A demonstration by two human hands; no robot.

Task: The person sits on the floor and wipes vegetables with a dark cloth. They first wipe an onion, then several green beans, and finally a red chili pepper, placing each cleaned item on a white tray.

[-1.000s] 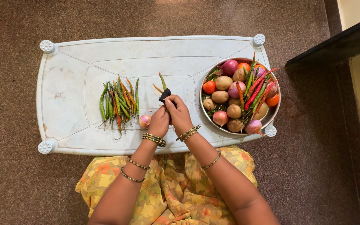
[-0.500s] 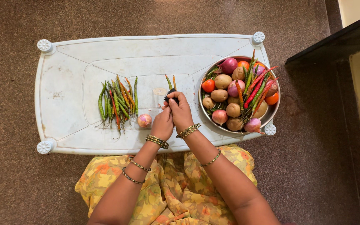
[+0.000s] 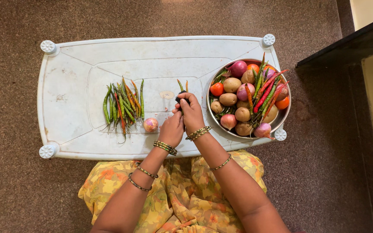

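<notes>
Nearest the camera there's a lap in a yellow floral dress (image 3: 173,203), with both forearms reaching forward, bangles on each wrist. The left hand (image 3: 171,129) and right hand (image 3: 191,113) sit pressed together over the near middle of the white plastic worktop (image 3: 74,103). The right hand's fingers are curled tight around a small dark object (image 3: 180,99), can't tell what it is exactly, and two thin chillies (image 3: 182,85) poke out just past the knuckles, one green and one orange-ish. The left hand's fingers are tucked in against the right hand, but I can't make out what they actually grip, if anything.

Just left of the left hand lies a small pinkish onion (image 3: 150,124) on its own. Beside that, further left, is a loose pile of chillies (image 3: 124,105), mostly green with some orange and red mixed in, stems pointing toward the person.

Off to the right, touching the worktop's far right end, a round metal bowl (image 3: 212,123) is heaped with potatoes, red onions, tomatoes and long red and green chillies. Brown speckled floor (image 3: 152,17) all around.
</notes>
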